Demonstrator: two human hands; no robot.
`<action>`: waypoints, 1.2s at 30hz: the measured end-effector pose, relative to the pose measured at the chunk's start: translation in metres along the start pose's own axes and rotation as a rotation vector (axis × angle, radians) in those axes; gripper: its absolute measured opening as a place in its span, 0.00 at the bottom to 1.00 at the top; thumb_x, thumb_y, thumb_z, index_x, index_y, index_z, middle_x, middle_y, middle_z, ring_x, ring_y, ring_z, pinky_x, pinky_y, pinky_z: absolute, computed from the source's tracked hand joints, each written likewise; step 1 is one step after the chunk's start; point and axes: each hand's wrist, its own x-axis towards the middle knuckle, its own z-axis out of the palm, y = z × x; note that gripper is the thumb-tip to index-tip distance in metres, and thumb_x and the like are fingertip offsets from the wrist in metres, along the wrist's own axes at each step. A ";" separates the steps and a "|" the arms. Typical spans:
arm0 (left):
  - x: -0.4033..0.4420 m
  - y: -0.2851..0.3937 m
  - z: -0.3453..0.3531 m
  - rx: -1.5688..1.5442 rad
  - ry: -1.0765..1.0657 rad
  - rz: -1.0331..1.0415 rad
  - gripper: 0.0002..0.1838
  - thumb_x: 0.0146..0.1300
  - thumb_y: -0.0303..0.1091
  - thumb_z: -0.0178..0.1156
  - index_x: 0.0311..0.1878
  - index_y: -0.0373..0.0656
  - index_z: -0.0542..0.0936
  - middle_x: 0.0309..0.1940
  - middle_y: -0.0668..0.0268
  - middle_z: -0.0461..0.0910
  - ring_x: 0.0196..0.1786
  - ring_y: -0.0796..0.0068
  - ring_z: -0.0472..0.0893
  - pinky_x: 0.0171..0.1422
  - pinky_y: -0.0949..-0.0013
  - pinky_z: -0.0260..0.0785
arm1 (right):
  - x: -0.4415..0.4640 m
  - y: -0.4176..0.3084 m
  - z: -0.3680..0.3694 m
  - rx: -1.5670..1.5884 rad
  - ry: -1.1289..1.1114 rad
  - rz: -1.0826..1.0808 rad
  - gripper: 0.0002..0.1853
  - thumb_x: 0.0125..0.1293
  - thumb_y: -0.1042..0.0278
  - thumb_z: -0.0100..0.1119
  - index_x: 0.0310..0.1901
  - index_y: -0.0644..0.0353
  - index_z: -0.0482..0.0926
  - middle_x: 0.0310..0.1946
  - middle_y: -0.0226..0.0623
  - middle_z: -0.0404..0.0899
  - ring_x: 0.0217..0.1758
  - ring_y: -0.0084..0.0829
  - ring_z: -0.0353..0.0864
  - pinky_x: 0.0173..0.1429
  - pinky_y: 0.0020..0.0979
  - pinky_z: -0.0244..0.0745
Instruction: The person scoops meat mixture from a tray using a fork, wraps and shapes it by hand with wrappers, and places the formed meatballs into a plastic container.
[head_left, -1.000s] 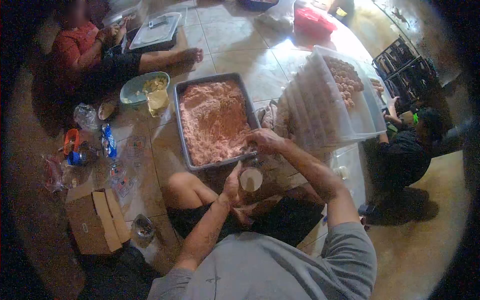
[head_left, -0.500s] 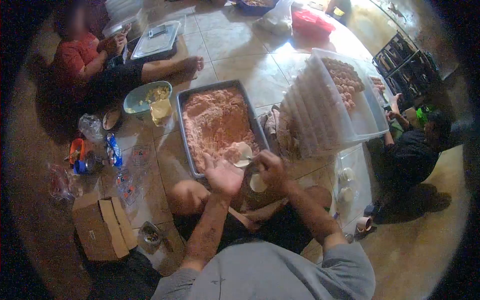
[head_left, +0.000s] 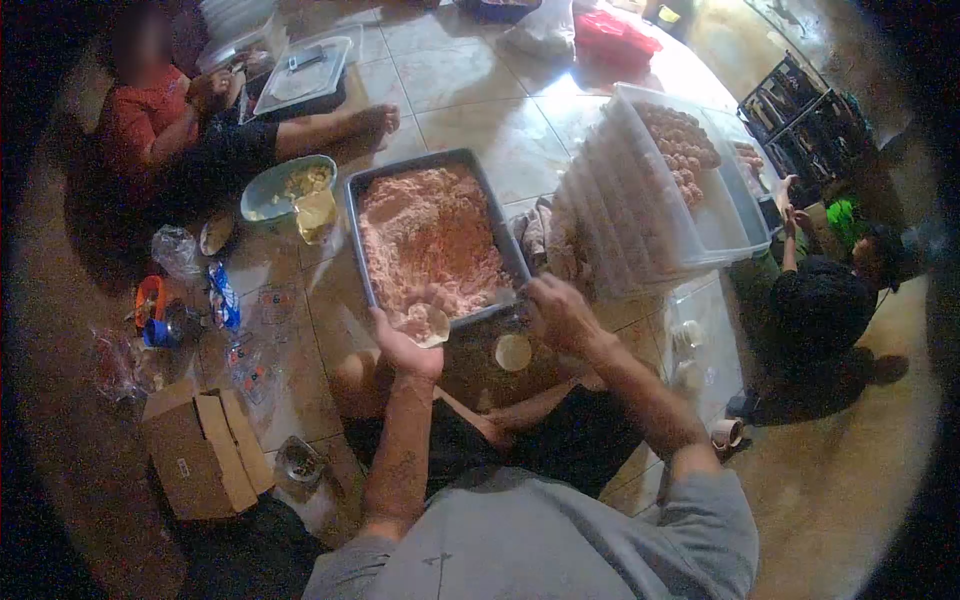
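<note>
Grip on the left is a loose, upturned cradle: the left hand (head_left: 405, 350) holds a pale wrapper (head_left: 433, 330) at the tray's near edge, apparently with some filling on it. The right hand (head_left: 562, 315) is curled by the tray's near right corner; whether it pinches a tool, I cannot tell. The step looks like portioning pink mix (head_left: 430, 235) from the tray (head_left: 353, 225) onto the wrapper; the next move calls for a level palm and gentle fingers. Another pale disc (head_left: 513, 352) lies nearer the body. The surface is tiled floor (head_left: 455, 75), with a clear bin (head_left: 735, 235) of balls (head_left: 682, 140) at upper right. One person (head_left: 150, 125) sits upper left, another (head_left: 820, 300) at right.
</note>
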 end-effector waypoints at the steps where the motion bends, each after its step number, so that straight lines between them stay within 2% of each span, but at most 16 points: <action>1: -0.001 0.002 0.003 0.074 0.006 0.022 0.36 0.78 0.62 0.34 0.58 0.35 0.75 0.50 0.50 0.82 0.50 0.50 0.84 0.57 0.48 0.79 | 0.011 0.005 -0.004 -0.219 -0.039 0.061 0.10 0.63 0.72 0.58 0.46 0.59 0.81 0.41 0.46 0.80 0.48 0.49 0.83 0.48 0.46 0.79; 2: -0.003 -0.003 0.006 0.057 0.130 0.078 0.32 0.79 0.60 0.34 0.61 0.39 0.73 0.50 0.52 0.82 0.49 0.50 0.84 0.56 0.47 0.80 | 0.022 0.013 -0.001 -0.219 -0.034 0.061 0.10 0.63 0.72 0.58 0.46 0.59 0.81 0.41 0.46 0.80 0.48 0.49 0.83 0.48 0.46 0.79; 5: -0.013 -0.006 -0.007 0.098 0.072 -0.004 0.30 0.79 0.58 0.35 0.63 0.41 0.70 0.50 0.53 0.82 0.50 0.49 0.84 0.57 0.44 0.79 | 0.038 0.065 0.051 -0.456 -0.140 0.111 0.11 0.67 0.63 0.56 0.46 0.57 0.82 0.43 0.45 0.81 0.53 0.46 0.82 0.56 0.44 0.76; 6: -0.020 -0.005 -0.003 0.131 0.059 0.012 0.30 0.79 0.59 0.35 0.61 0.41 0.71 0.49 0.52 0.82 0.51 0.49 0.84 0.57 0.45 0.79 | 0.035 0.098 0.084 -0.180 0.084 -0.200 0.11 0.65 0.60 0.59 0.44 0.56 0.81 0.43 0.42 0.80 0.52 0.46 0.82 0.59 0.49 0.71; 9: -0.037 0.004 0.025 0.076 0.190 0.002 0.32 0.79 0.60 0.35 0.58 0.39 0.72 0.50 0.50 0.82 0.50 0.49 0.83 0.56 0.44 0.78 | 0.053 0.104 0.101 -0.100 -0.200 -0.198 0.12 0.64 0.61 0.62 0.48 0.53 0.82 0.49 0.37 0.82 0.56 0.44 0.81 0.63 0.51 0.68; 11: -0.019 0.012 -0.002 0.054 0.151 -0.002 0.34 0.78 0.61 0.35 0.57 0.36 0.73 0.51 0.49 0.82 0.50 0.48 0.83 0.57 0.44 0.78 | 0.066 0.071 0.059 -0.139 -0.494 -0.095 0.15 0.64 0.65 0.63 0.53 0.53 0.82 0.51 0.38 0.83 0.57 0.44 0.81 0.63 0.47 0.72; 12: -0.017 0.016 0.001 0.031 0.110 -0.010 0.36 0.78 0.62 0.35 0.56 0.34 0.74 0.51 0.47 0.81 0.50 0.48 0.83 0.57 0.43 0.77 | 0.063 0.071 0.059 0.027 -0.356 -0.185 0.16 0.63 0.69 0.65 0.52 0.59 0.82 0.46 0.39 0.85 0.50 0.41 0.84 0.55 0.41 0.78; 13: -0.017 0.018 0.004 0.032 0.107 -0.008 0.36 0.78 0.62 0.35 0.56 0.34 0.74 0.51 0.47 0.81 0.50 0.48 0.83 0.57 0.43 0.77 | 0.059 0.071 0.057 0.027 -0.353 -0.187 0.16 0.63 0.69 0.65 0.52 0.59 0.82 0.46 0.39 0.85 0.50 0.41 0.84 0.55 0.41 0.78; 16: -0.014 0.021 0.013 0.081 0.056 0.023 0.42 0.74 0.67 0.41 0.60 0.27 0.71 0.54 0.43 0.79 0.56 0.45 0.81 0.64 0.44 0.75 | 0.045 0.047 0.027 0.596 -0.292 0.138 0.10 0.66 0.71 0.65 0.46 0.65 0.84 0.38 0.37 0.86 0.41 0.27 0.84 0.46 0.33 0.80; 19: -0.009 0.025 0.020 0.052 0.062 0.057 0.44 0.74 0.68 0.41 0.63 0.26 0.69 0.56 0.40 0.78 0.59 0.43 0.79 0.66 0.40 0.72 | 0.037 0.022 0.005 0.628 -0.269 0.231 0.18 0.60 0.79 0.65 0.53 0.63 0.82 0.44 0.40 0.86 0.50 0.30 0.84 0.58 0.32 0.77; 22: -0.012 0.012 0.043 -0.021 0.054 -0.084 0.48 0.70 0.74 0.39 0.60 0.28 0.74 0.57 0.41 0.78 0.61 0.39 0.76 0.66 0.38 0.69 | 0.023 -0.008 0.012 0.840 -0.103 0.138 0.28 0.55 0.83 0.66 0.60 0.60 0.78 0.52 0.39 0.83 0.54 0.34 0.83 0.61 0.32 0.76; 25: -0.028 0.003 0.067 -0.050 -0.171 -0.212 0.49 0.70 0.74 0.39 0.60 0.27 0.74 0.56 0.40 0.78 0.62 0.39 0.75 0.68 0.36 0.67 | 0.011 -0.020 0.018 0.547 -0.103 -0.119 0.30 0.52 0.82 0.66 0.61 0.58 0.77 0.57 0.37 0.80 0.56 0.36 0.83 0.63 0.32 0.76; 26: -0.026 0.006 0.056 -0.092 -0.294 -0.261 0.49 0.69 0.73 0.44 0.67 0.28 0.67 0.62 0.40 0.74 0.64 0.40 0.76 0.71 0.35 0.66 | 0.004 -0.024 0.019 0.451 -0.098 -0.201 0.31 0.52 0.82 0.66 0.61 0.57 0.77 0.59 0.37 0.79 0.56 0.37 0.82 0.63 0.31 0.76; 29: -0.018 0.013 0.032 0.019 -0.114 -0.239 0.47 0.70 0.73 0.44 0.64 0.30 0.70 0.60 0.42 0.76 0.62 0.43 0.77 0.69 0.37 0.68 | -0.006 -0.043 0.001 0.095 -0.186 -0.115 0.24 0.54 0.77 0.65 0.55 0.54 0.79 0.50 0.36 0.79 0.51 0.42 0.83 0.53 0.33 0.83; 30: -0.021 0.012 0.031 -0.022 -0.076 -0.251 0.44 0.72 0.70 0.42 0.56 0.29 0.74 0.53 0.45 0.80 0.56 0.45 0.80 0.67 0.44 0.71 | -0.009 -0.045 -0.001 0.049 -0.139 -0.150 0.22 0.57 0.73 0.64 0.55 0.53 0.78 0.47 0.36 0.78 0.50 0.44 0.83 0.49 0.35 0.84; 36: -0.034 0.003 0.038 0.097 -0.127 -0.280 0.41 0.74 0.67 0.41 0.58 0.29 0.73 0.50 0.44 0.81 0.55 0.45 0.82 0.64 0.44 0.74 | 0.005 -0.032 -0.003 0.244 -0.068 -0.342 0.24 0.59 0.77 0.59 0.59 0.52 0.77 0.53 0.41 0.78 0.53 0.45 0.82 0.54 0.36 0.83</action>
